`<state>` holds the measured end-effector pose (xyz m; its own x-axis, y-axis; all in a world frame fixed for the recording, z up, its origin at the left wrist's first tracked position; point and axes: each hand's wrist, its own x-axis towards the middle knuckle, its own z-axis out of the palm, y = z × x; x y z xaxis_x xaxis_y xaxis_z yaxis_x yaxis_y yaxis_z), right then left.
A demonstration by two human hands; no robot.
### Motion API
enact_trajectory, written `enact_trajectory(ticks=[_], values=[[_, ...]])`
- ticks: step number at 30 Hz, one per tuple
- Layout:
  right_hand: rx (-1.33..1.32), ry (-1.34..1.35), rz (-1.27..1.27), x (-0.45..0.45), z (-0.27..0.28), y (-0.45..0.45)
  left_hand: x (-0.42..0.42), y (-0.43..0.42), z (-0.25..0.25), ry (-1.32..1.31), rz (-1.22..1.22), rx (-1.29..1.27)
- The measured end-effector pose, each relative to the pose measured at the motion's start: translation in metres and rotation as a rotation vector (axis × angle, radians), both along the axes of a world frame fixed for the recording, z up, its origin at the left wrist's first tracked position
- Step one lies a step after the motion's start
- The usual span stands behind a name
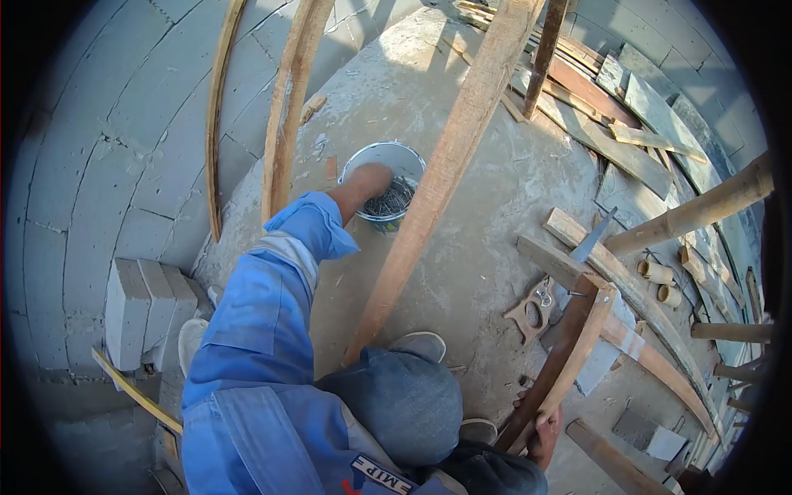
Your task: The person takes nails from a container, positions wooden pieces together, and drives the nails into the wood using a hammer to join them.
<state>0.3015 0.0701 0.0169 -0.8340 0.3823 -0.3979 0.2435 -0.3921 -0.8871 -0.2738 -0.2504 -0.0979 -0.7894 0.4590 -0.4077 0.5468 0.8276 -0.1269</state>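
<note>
Pale grey concrete floor [462, 272], dusty and sunlit in patches, spreads beneath us and meets walls of large grey blocks [124, 165] at the left and top. Our left arm, in a blue sleeve, reaches forward to a white-lined bucket [385, 152] that stands on the floor and holds a heap of nails [394, 198]. Our left hand [370, 178] is down inside it, at the near-left part of the opening; its fingers are hidden, so we cannot tell whether they are clenched or released. Just right of the bucket, a long wooden beam [450, 157] slants from the top of the view down to our knee, partly covering the bucket's right edge. Low on the right, our right hand [543, 437] has its fingers wrapped around the lower part of a tilted timber [569, 355], whose upper end meets other wooden pieces. Left of that upper end lies a handsaw [530, 313], its handle on the floor and its blade showing again beyond the wood. Two more upright timbers [290, 107] rise left of the bucket, and stacked grey blocks [132, 313] sit by the left wall. Loose planks [606, 136] are scattered at the upper right, above a bamboo pole [701, 206].
</note>
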Motion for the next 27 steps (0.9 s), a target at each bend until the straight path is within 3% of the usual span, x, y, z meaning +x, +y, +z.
enact_trajectory(ticks=[4, 15, 19, 22, 25, 27], values=[[-0.057, 0.005, -0.007, -0.001, -0.003, 0.0, -0.003, 0.001, -0.016, 0.048, -0.002, 0.109], [-0.086, 0.032, -0.041, -0.005, -0.001, -0.002, -0.001, 0.01, -0.009, -0.028, 0.048, 0.03], [-0.063, 0.024, -0.068, -0.002, -0.002, -0.001, 0.005, 0.013, 0.016, -0.081, 0.005, -0.022], [-0.139, 0.049, -0.112, 0.0, -0.012, 0.001, 0.011, 0.013, 0.054, -0.146, 0.108, -0.053], [-0.207, 0.018, -0.185, 0.005, -0.031, 0.009, 0.018, 0.008, 0.106, -0.194, 0.174, 0.084], [-0.212, 0.03, -0.212, 0.005, -0.036, 0.011, 0.018, -0.011, 0.111, -0.215, 0.254, 0.444]])
